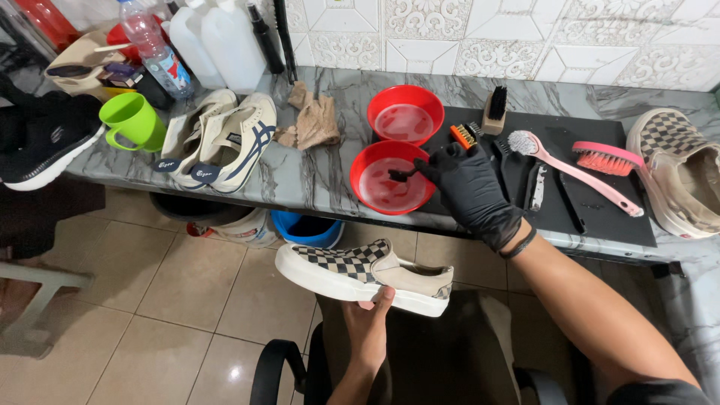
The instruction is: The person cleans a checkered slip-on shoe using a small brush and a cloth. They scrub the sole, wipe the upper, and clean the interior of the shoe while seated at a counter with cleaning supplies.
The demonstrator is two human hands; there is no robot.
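My left hand [369,315] is bare and holds a checkered slip-on shoe [360,274] by its sole, low over the floor in front of the counter. My right hand [469,187] wears a black glove and grips a small dark brush [403,174], whose head dips into the nearer red bowl [365,161] of liquid. A second red bowl [405,116] stands just behind it. The matching checkered shoe [679,169] lies at the counter's right end.
On a black mat [600,217] lie a pink long-handled brush [570,171], a pink scrub brush [606,157] and smaller brushes. A rag [311,120], a pair of cream sneakers [225,139], a green mug [133,120], bottles and a black shoe [41,142] sit left. Buckets stand under the counter.
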